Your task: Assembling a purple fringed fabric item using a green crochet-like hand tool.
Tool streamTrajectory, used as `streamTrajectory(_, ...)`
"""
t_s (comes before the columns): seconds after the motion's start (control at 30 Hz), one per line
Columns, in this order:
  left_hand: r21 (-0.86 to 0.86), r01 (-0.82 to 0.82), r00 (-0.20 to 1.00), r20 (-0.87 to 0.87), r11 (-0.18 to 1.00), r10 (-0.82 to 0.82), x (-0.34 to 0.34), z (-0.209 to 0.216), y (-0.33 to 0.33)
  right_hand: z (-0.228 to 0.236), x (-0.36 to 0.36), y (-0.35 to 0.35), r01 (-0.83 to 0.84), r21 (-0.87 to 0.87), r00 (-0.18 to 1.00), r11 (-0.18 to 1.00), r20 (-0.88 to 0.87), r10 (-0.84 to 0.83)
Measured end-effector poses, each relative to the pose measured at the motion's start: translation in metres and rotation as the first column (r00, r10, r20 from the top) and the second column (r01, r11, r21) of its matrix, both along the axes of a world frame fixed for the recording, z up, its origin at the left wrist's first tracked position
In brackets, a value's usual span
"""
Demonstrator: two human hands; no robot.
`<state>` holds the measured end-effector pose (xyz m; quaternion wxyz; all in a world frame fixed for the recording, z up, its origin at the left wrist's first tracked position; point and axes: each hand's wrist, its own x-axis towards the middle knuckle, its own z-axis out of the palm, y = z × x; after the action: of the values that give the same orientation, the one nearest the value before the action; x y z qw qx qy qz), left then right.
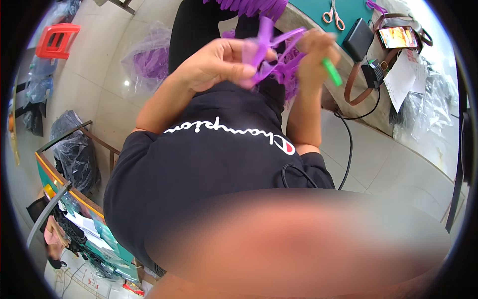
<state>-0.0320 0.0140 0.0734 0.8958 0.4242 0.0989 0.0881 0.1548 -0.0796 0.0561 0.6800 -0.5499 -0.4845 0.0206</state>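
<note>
My left hand point(221, 62) is closed, pinching a purple strap point(265, 42) between thumb and fingers above my lap. Close by on the right, my right hand point(316, 55) is closed round a slim tool with a green handle point(332, 72). Motion blurs this hand, and the tool's working end is hidden. Purple strips stretch between the two hands and loop beneath them. More purple straps point(251, 6) lie in a row across my knees, at the top of the view.
At the right, a table point(311, 7) bears scissors point(333, 17), a black box-shaped device point(358, 40), a phone point(398, 37), papers point(400, 82) and clear plastic. A black cable point(350, 149) hangs down. Leftward stand a plastic bag point(147, 62), a red stool point(58, 40) and another table; a person point(54, 236) sits beyond.
</note>
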Motion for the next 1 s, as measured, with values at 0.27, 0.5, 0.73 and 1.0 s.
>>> streamTrajectory(0.27, -0.009, 0.254, 0.904, 0.359, 0.967, -0.234, -0.007, -0.004, 0.022, 0.01, 0.131, -0.022, -0.513, -0.008, 0.452, 0.858, -0.853, 0.262)
streamTrajectory(0.5, 0.076, -0.401, 0.915, -0.018, 0.913, 0.403, 0.014, -0.025, -0.004, 0.013, -0.022, -0.015, -0.379, -0.121, 0.898, 0.917, 0.191, 0.396)
streamTrajectory(0.73, 0.148, -0.438, 0.898, 0.015, 0.887, 0.44, 0.015, -0.021, -0.007, 0.0, -0.046, -0.015, -0.233, -0.219, 0.861, 0.948, 0.407, 0.305)
streamTrajectory(1.0, 0.162, -0.455, 0.888, 0.004, 0.876, 0.461, 0.015, -0.023, -0.009, -0.003, -0.045, -0.017, -0.223, -0.273, 0.839, 0.936, 0.435, 0.327)
